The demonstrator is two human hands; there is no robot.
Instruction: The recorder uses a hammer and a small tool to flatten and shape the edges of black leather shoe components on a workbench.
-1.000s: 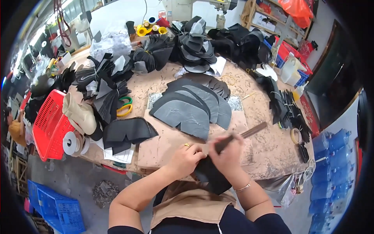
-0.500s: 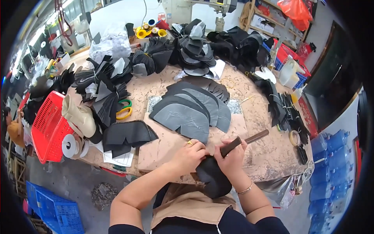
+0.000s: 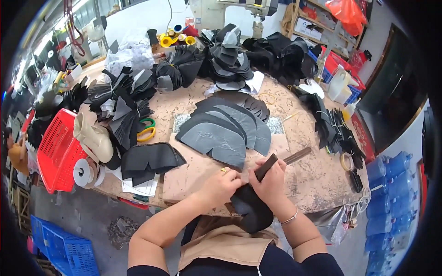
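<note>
A black curved shoe-upper piece (image 3: 252,210) hangs over the table's front edge, between my forearms. My left hand (image 3: 222,186), with a yellow ring, is closed, its fingertips pinching the piece's upper edge. My right hand (image 3: 270,182) is wrapped round a hammer (image 3: 298,155); its dark block-shaped head rises from the fist and its brown handle points right. The right thumb and fingertips also meet the piece's edge, close to the left fingertips. Just beyond my hands lies a fanned stack of grey-backed black pieces (image 3: 212,135).
Left of the stack lie more black cut pieces (image 3: 149,158), scissors (image 3: 146,134), a beige boot (image 3: 92,138) and a red basket (image 3: 57,149). Bundled black pieces line the table's back. A tape roll (image 3: 346,161) sits at right. Blue water bottles (image 3: 389,202) stand beside the table.
The hammer, held in my right hand, has shifted slightly left and toward me, its head tilting more upright. My left hand has moved slightly left; the stack stays put.
</note>
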